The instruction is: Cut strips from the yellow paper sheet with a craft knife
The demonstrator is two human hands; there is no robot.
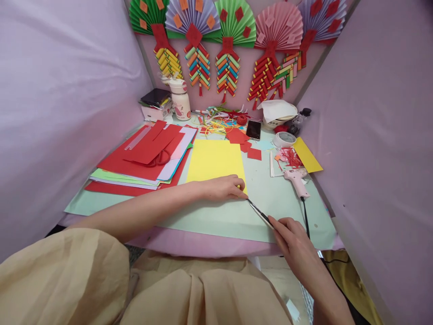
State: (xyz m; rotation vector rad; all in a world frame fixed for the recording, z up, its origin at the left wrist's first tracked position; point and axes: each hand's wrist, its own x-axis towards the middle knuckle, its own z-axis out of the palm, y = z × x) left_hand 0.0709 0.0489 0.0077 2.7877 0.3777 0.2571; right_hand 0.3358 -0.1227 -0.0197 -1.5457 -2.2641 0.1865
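Observation:
A yellow sheet (216, 158) lies flat on the pale green table cover (203, 219). My left hand (225, 187) rests over the sheet's near right part, its fingers bent and pressed together at the near right corner. In my right hand (291, 234) is a slim black and silver tool (260, 212), gripped between thumb and fingers. Its tip points up and left and reaches the corner of the yellow sheet beside my left fingertips. Whether the tip touches the paper cannot be made out.
Stacked coloured paper (135, 174) lies at the left. A glue gun (297, 183) with a cord, a tape roll (284, 139) and a phone (253, 130) are at the right. Behind stand a bottle (181, 101) and a bowl (275, 122). Paper fans (235, 22) hang above.

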